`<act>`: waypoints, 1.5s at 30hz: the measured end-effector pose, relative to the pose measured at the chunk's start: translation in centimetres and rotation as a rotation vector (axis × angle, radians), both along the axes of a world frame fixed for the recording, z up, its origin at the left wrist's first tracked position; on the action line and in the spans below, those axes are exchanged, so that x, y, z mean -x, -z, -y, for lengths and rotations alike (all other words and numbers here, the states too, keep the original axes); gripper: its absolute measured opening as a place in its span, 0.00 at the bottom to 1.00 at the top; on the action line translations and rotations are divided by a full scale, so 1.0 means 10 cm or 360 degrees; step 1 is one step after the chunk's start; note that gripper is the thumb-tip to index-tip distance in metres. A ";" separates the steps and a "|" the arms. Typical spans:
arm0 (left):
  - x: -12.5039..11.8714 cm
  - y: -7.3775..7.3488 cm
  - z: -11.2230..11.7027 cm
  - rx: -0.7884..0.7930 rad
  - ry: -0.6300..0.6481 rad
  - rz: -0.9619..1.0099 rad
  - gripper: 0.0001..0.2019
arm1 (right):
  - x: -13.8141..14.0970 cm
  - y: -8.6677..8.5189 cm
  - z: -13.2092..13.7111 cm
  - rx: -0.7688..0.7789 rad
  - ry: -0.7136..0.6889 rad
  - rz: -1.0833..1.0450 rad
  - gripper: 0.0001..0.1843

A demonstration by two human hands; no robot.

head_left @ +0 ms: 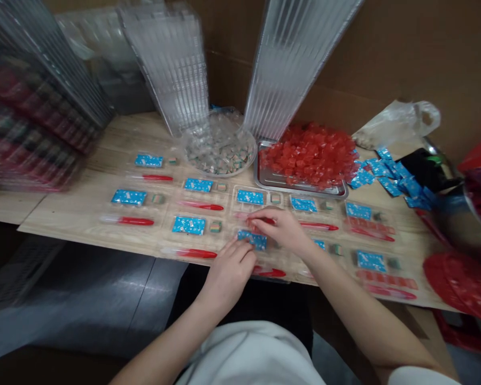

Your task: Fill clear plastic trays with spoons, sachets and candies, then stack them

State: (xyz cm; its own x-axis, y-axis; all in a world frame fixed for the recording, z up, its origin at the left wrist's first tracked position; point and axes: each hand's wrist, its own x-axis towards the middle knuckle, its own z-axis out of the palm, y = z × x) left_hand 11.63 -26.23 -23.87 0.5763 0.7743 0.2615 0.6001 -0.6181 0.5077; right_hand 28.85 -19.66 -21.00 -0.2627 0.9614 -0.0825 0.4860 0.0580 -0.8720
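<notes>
- the right hand (278,227) reaches over a clear tray (266,195) in the back row, its thumb and forefinger close together at a red pen (268,220); blur hides whether they grip it or only touch it.
- that red pen lies along the near side of the tray, below a blue packet (250,197) and a small striped block (275,198).
- the left hand (233,262) is palm down over the front row, fingers bent and close together, the tips at the left end of another blue packet (255,240); i cannot tell whether they pinch anything.
- a second red pen (271,272) shows just to the right of the left hand.
- more trays with packets, blocks and pens spread to both sides on the wooden table (120,139); the two at the far right also bear segmented reddish strips (387,279).
- behind the rows, a round bowl (224,174) of small wrapped blocks sits beside a metal tray (300,190) heaped with red pieces (312,155).
- right of the red heap lie loose blue packets (385,171) and a clear plastic bag (396,125).
- two tall stacks of clear trays (296,59) lean behind the bowl and the metal tray.
</notes>
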 end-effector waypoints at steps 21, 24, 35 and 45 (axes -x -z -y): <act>0.04 -0.24 -0.11 0.0359 -0.0599 0.0911 0.04 | -0.08 -0.20 0.29 -0.0137 0.0151 -0.0146 0.06; 0.23 -0.09 -0.04 -0.0040 -0.0363 0.0380 0.11 | -0.05 -0.17 0.15 -0.0596 0.0056 0.0400 0.07; 0.25 0.00 -0.10 -0.0136 -0.0097 -0.0096 0.03 | 0.17 -0.13 -0.05 -0.0729 -0.0465 0.0985 0.10; 0.24 -0.63 -0.50 -0.0664 0.0034 0.0443 0.06 | -1.09 -0.37 0.68 -0.0484 0.0168 0.0479 0.32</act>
State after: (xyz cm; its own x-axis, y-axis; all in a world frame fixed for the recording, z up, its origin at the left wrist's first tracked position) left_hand 9.28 -21.26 -17.55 0.4553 0.5594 0.6926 0.4617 -0.8135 0.3536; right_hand 39.79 -26.44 -17.34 -0.1693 0.9740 0.1503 0.7330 0.2264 -0.6415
